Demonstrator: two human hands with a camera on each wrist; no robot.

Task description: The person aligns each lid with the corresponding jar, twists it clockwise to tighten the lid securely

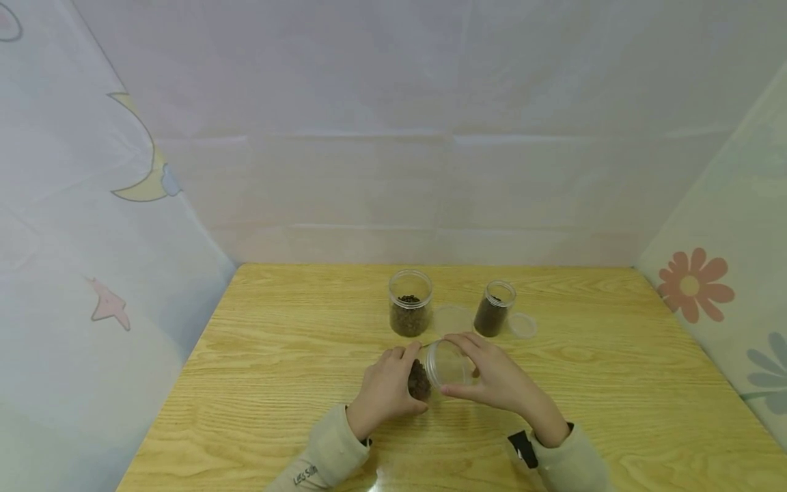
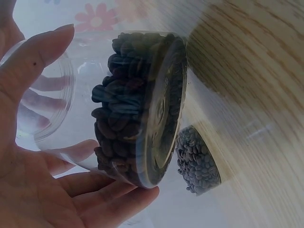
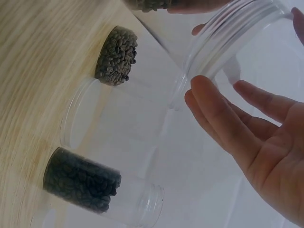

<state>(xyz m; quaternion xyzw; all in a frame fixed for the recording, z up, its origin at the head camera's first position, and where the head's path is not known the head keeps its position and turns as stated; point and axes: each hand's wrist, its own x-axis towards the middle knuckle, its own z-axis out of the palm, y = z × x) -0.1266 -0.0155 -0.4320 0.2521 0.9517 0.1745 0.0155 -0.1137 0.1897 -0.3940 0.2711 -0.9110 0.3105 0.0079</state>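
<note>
L hand [image 1: 384, 386] has fingers wrapped round a bean jar [image 1: 420, 380] approx. midway btwn the worktop's [image 1: 615, 342] L & R edges, R hand's [image 1: 501, 374] fingers grip a clear lid [image 1: 451, 362] at its mouth, w/ a wide jar [image 1: 410, 316] & slim jar [image 1: 490, 318] nr the far edge.

We see a pale, faintly pinkish-grey back wall [image 1: 393, 184], apparently sheeting, crossed by horizontal creases. On our left, a whitish wall [image 1: 55, 260] carries a printed yellow crescent moon [image 1: 147, 188] and a pink star [image 1: 109, 305]. On our right, a pale greenish wall [image 1: 732, 212] shows a coral flower [image 1: 690, 285] above a grey-blue flower [image 1: 768, 377]. Below, we find a yellowish wooden tabletop [image 1: 264, 389] with wavy grain, reaching to the back wall. The light looks soft, with a small glare [image 1: 376, 481] near us.
</note>
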